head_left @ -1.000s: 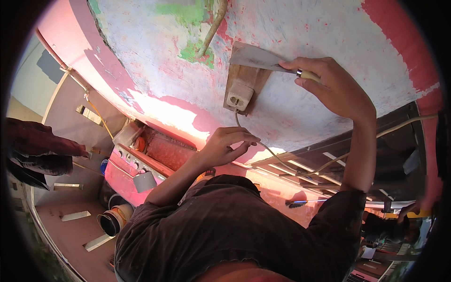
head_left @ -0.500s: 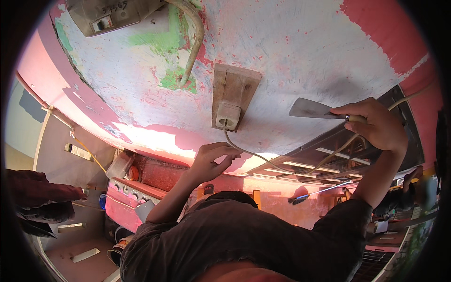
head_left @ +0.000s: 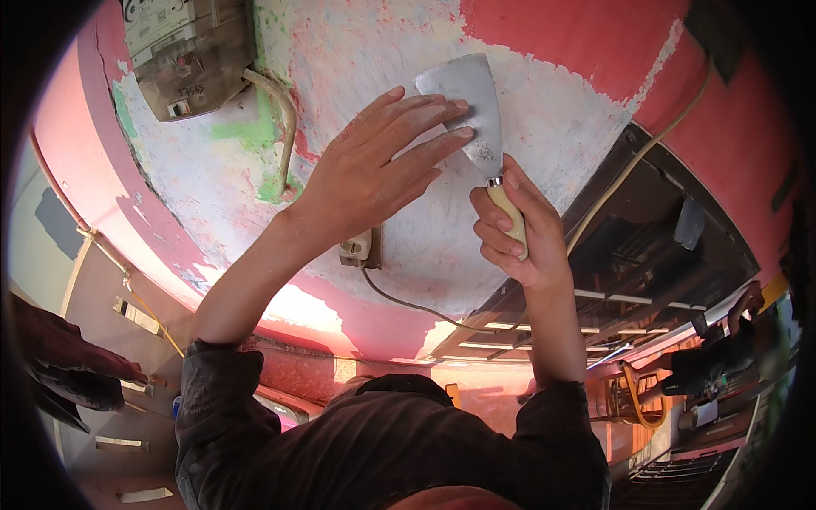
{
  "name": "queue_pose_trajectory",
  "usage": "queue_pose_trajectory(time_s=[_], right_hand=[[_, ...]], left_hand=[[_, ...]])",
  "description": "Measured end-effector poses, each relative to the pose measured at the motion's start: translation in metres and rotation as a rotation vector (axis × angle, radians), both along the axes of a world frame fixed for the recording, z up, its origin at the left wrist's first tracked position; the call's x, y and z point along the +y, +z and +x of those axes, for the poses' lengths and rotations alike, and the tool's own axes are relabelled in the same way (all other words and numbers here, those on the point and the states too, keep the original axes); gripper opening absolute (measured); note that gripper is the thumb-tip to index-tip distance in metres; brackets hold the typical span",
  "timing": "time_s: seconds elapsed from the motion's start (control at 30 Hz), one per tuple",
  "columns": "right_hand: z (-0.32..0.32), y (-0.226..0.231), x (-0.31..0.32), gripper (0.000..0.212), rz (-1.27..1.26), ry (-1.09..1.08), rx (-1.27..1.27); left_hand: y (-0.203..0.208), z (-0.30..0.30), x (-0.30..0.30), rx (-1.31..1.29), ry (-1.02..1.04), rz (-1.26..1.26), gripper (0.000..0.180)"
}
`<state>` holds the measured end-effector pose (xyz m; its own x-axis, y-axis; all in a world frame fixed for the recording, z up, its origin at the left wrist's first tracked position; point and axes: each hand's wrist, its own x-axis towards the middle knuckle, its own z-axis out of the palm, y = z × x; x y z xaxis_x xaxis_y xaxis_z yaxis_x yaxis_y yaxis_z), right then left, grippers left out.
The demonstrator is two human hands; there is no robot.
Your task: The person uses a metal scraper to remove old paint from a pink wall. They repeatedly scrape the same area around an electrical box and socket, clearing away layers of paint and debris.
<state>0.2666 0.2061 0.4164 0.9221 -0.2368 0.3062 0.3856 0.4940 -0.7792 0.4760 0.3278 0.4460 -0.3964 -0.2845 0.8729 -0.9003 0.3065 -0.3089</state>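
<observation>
My right hand is closed round the pale yellow handle of a putty knife, held with its wide metal blade pointing up. Whitish residue speckles the blade near the handle. My left hand reaches across with fingers stretched out, its fingertips lying on or just in front of the blade. Behind both hands is a wall, patchy white where the red and pink paint is gone, with some green spots. Partly hidden below my left wrist, a power socket on a wooden board has a cable plugged in.
At the upper left an electricity meter box hangs on the wall, a thick cable curving from it. A dark window lies to the right, with a thin cable along its edge. Dark cloth hangs at far left. Another person is at far right.
My right hand has brought the putty knife left and turned its blade upward. My left hand has risen from below the socket to the blade. The view has shifted right.
</observation>
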Motion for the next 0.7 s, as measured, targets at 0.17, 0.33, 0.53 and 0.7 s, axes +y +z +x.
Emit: queue_pose_trajectory(time_s=[0.17,0.33,0.53,0.7], right_hand=[[0.044,-0.006,0.000,0.015,0.196,0.119,-0.060],[0.055,0.016,-0.005,0.006,0.175,0.106,-0.123],[0.057,0.017,-0.006,0.008,0.161,0.106,-0.133],[0.067,0.026,0.007,0.009,0.223,0.061,-0.151]], left_hand=[[0.030,0.039,-0.045,-0.191,0.113,-0.071,0.040],[0.056,0.043,-0.061,-0.259,0.114,-0.145,0.046],[0.062,0.053,-0.070,-0.290,0.099,-0.195,0.036],[0.071,0.058,-0.077,-0.229,-0.001,-0.232,0.047]])
